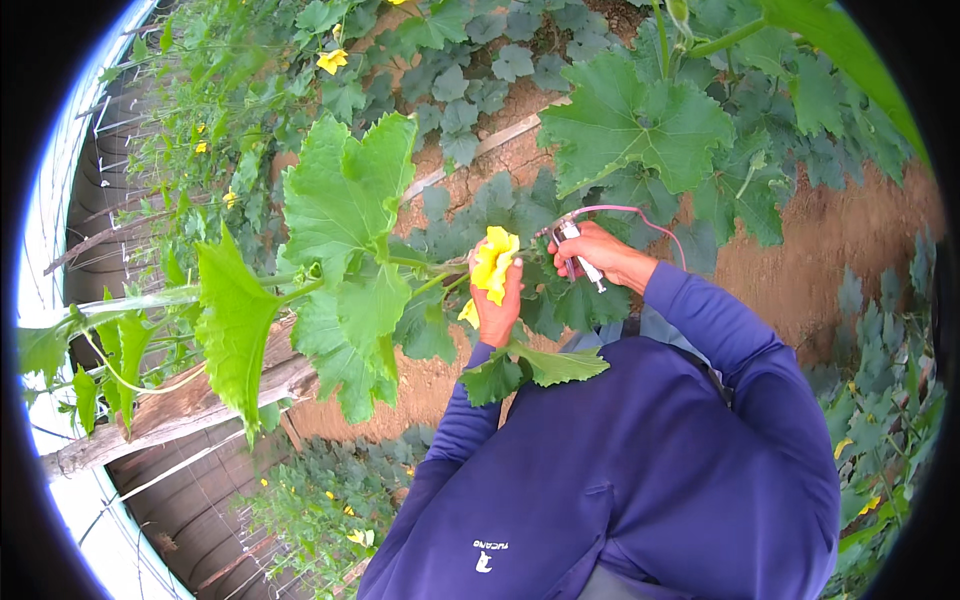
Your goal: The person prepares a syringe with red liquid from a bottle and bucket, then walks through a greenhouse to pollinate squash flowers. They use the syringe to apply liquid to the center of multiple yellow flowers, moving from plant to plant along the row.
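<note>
A large yellow flower [495,264] of a climbing gourd-type vine is in my left hand [504,309], its petals spread over the fingers. To its right, my right hand [600,255] grips a small syringe-type injector [576,247] with a clear barrel and a metal plunger end. A thin pink tube [651,219] loops from the injector past my wrist. The injector's front end points towards the flower, with a gap between them. Below my left hand's fingers a second yellow flower [469,313] shows. What my left fingers touch behind the petals is hidden.
Broad green leaves [341,195] on a vine stretch left of my hands, and another large leaf [637,135] stands above them. A weathered wooden beam [180,405] crosses the lower left. Dry soil [810,240] and more vines lie around; a leaf [559,365] rests near my chest.
</note>
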